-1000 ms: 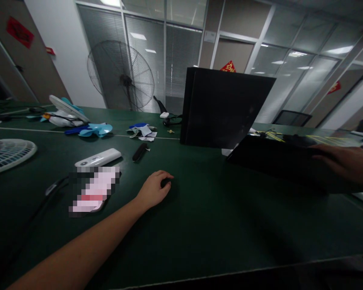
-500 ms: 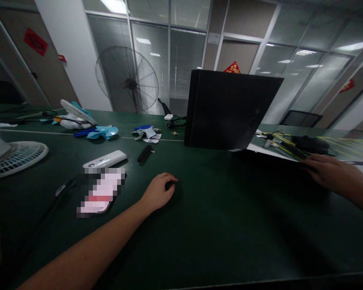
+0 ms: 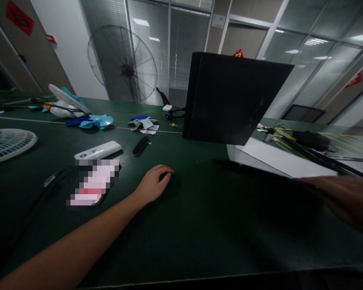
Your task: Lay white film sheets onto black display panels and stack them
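Office: glass partitions [image 3: 308, 74], blinds [image 3: 187, 48], long green desk [image 3: 181, 245], mesh-backed chair [image 3: 304, 114].

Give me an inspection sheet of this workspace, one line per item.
Surface: green tabletop, front edge visible.
Handled things: dark panel at the right; its far side isn't readable.
Clutter: upright black box, white flat piece, pixelated phone, white handheld device, white fan grille, light-blue fan blades.
Hands: left hand curled on the tabletop, contents unclear; right hand blurred at the panel's edge, grip unclear.
Cables: dark cable beside the phone.
Surroundings: pedestal fan, red door decoration.
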`<state>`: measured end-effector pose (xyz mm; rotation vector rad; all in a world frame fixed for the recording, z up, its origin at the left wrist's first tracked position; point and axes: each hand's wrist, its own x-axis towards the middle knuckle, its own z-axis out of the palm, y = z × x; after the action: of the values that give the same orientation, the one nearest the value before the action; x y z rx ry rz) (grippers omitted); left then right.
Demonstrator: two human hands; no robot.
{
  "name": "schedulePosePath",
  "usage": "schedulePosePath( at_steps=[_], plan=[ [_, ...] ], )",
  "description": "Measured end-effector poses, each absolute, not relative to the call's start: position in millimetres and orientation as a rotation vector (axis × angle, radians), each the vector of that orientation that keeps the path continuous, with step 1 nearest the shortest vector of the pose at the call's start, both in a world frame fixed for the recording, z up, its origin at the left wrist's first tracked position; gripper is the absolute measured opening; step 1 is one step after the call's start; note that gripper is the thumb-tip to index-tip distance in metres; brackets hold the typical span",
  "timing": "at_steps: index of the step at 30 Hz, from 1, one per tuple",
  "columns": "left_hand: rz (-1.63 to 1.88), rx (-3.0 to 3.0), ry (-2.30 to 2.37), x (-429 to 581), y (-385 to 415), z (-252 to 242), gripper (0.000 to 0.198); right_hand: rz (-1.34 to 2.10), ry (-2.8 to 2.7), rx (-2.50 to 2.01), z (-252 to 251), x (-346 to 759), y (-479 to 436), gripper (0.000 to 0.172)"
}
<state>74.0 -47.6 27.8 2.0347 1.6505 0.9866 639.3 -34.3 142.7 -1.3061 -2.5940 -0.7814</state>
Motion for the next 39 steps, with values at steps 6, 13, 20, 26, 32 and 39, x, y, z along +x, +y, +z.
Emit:
schedulePosePath(
  at_steps=[6, 13, 20, 26, 32, 39],
  plan=[
    [1.11, 1.711, 1.691, 70, -45, 27, 0.057, -0.54, -2.778, -0.594, 120, 508, -132, 0.083],
    [0.833, 1.826, 1.831, 46, -33, 24, 0.062, -0.464, -2.8, -0.419, 76, 419, -149, 0.047],
    [0.486, 2.123, 2.092, 11, -23, 12, 0.069, 0.046, -2.998, -0.291, 41, 389, -104, 0.053],
    [0.309, 2.191, 2.135, 9, -22, 4, 0.072, 0.573, -3.019, -0.291, 52, 384, -74, 0.059],
    [0.183, 2.215, 2.14, 6, -29, 13, 0.087, 0.565, -3.045, -0.546, 57, 384, -64, 0.073],
    [0.2, 2.294, 2.179, 8, -36, 32, 0.077, 0.59, -3.045, -0.61, 58, 384, -61, 0.07]
  ],
)
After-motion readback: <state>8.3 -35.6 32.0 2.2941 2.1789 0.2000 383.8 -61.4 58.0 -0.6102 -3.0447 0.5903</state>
